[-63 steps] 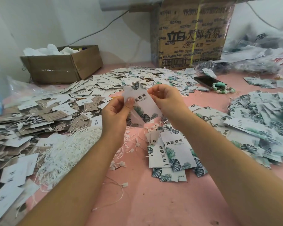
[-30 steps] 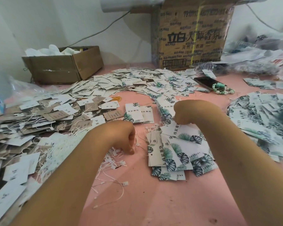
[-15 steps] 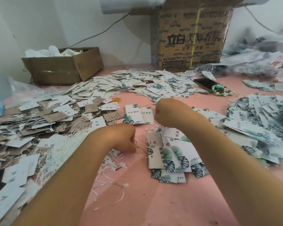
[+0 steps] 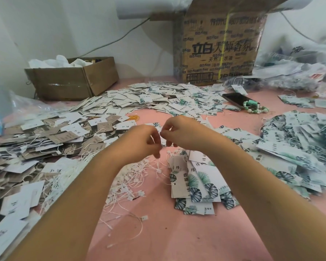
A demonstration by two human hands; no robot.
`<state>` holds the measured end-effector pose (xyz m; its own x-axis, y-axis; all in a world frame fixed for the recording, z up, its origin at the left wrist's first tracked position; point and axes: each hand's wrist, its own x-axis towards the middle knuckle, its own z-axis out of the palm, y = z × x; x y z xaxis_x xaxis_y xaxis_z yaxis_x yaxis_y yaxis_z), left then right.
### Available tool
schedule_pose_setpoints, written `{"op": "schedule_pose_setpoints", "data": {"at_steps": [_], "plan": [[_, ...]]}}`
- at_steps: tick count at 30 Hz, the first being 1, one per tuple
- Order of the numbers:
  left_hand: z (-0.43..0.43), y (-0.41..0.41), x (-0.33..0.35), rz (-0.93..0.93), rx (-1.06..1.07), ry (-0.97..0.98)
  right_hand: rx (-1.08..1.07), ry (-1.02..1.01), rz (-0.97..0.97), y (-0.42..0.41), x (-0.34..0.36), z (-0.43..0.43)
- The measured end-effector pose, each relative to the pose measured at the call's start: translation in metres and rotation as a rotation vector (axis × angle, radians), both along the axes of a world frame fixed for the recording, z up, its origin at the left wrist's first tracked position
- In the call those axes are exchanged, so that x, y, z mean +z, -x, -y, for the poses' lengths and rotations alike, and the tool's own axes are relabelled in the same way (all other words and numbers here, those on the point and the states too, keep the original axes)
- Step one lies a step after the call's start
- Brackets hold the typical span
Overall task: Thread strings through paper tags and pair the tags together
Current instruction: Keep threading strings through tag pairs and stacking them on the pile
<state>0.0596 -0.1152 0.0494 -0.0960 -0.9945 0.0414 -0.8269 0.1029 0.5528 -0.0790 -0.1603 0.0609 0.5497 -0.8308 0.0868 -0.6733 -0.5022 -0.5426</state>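
My left hand (image 4: 139, 142) and my right hand (image 4: 183, 131) meet above the middle of the pink table (image 4: 167, 232). Both pinch a thin white string (image 4: 153, 139) between their fingertips. A heap of loose white strings (image 4: 128, 178) lies just below my left hand. A stack of white tags with green leaf prints (image 4: 198, 183) sits under my right forearm. No tag shows in either hand.
Brown and white tags (image 4: 36, 147) cover the left side. More leaf tags spread at the back (image 4: 158, 98) and pile at the right (image 4: 299, 147). A low cardboard box (image 4: 72, 81), a tall printed carton (image 4: 218, 49), a phone (image 4: 235, 99) and a bead bracelet (image 4: 256, 109) stand beyond.
Two seconds ago both hands held a leaf tag up. They dropped to the table as fists over the strings and tags, and have now risen together with a string pinched between them.
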Motion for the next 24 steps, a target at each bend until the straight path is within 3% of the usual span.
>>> {"op": "schedule_pose_setpoints", "data": {"at_steps": [3, 7, 13, 18, 24], "plan": [[0.001, 0.004, 0.000, -0.192, 0.050, 0.173, 0.019, -0.096, 0.122, 0.000, -0.003, 0.002], [0.002, 0.006, -0.003, -0.302, 0.088, 0.286, -0.007, -0.165, 0.343, 0.005, -0.002, 0.004], [0.001, 0.007, -0.002, -0.385, 0.105, 0.311, -0.039, -0.162, 0.402, 0.010, -0.003, 0.007], [0.000, 0.010, -0.003, -0.420, 0.075, 0.310, 0.070, -0.229, 0.463, 0.005, -0.005, 0.005], [0.001, 0.010, -0.005, -0.401, 0.112, 0.314, 0.000, -0.174, 0.473, 0.010, -0.001, 0.006]]}}
